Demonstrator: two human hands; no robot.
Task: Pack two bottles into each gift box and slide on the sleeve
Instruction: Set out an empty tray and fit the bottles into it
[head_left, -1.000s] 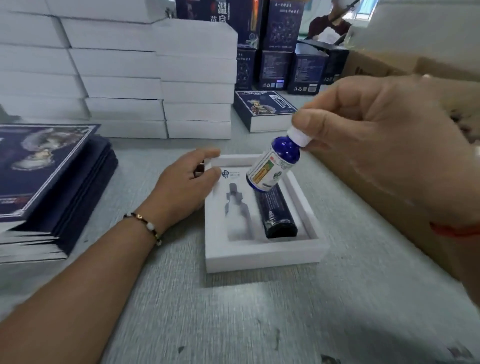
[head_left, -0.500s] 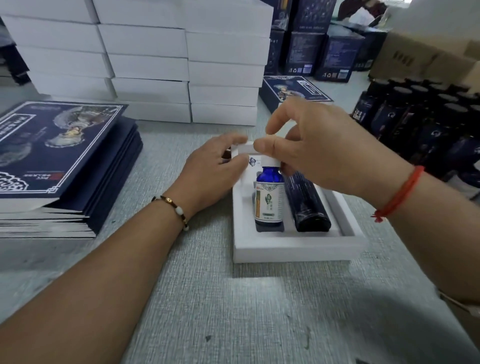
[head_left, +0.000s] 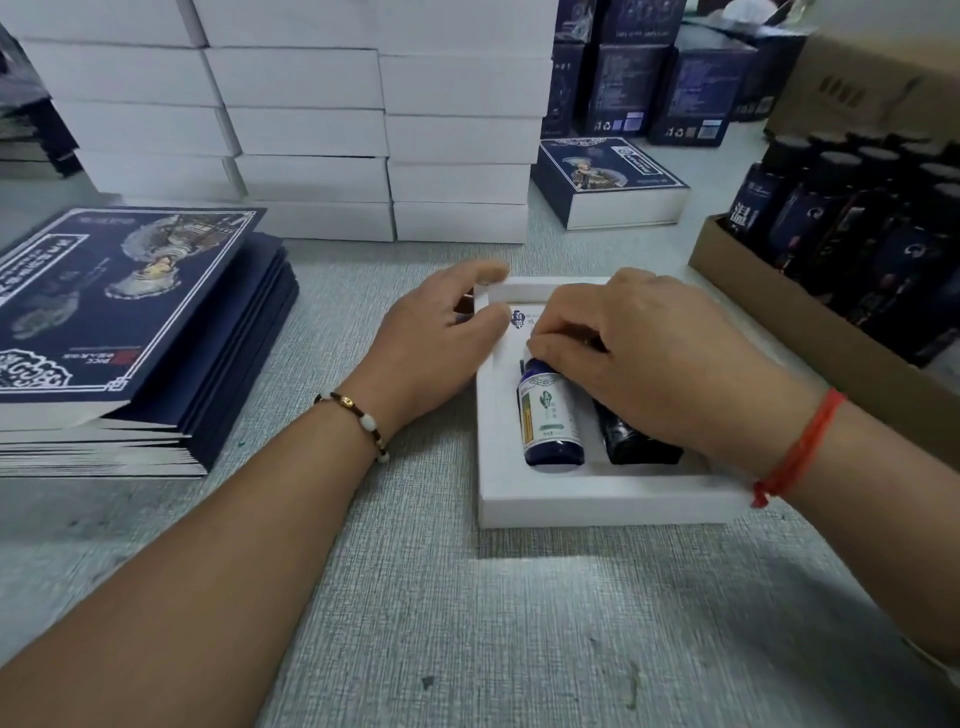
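Observation:
A white gift box (head_left: 597, 501) lies open on the grey table in front of me. A blue bottle (head_left: 548, 421) with a pale label lies in its left slot. A dark bottle (head_left: 631, 441) lies in the right slot, its upper half hidden under my right hand. My right hand (head_left: 639, 353) reaches over the box, fingers curled round the blue bottle's cap end. My left hand (head_left: 441, 343) holds the box's far left corner, thumb inside the wall and index finger along the far edge.
A stack of dark blue printed sleeves (head_left: 130, 312) sits at the left. Piles of white boxes (head_left: 311, 130) line the back. A sleeved box (head_left: 608, 176) lies behind. A cardboard carton (head_left: 779, 291) of dark bottles (head_left: 857, 234) stands at the right.
My right hand brought the blue bottle down from above the box into the left slot, where it now lies flat. My left hand stayed on the box corner.

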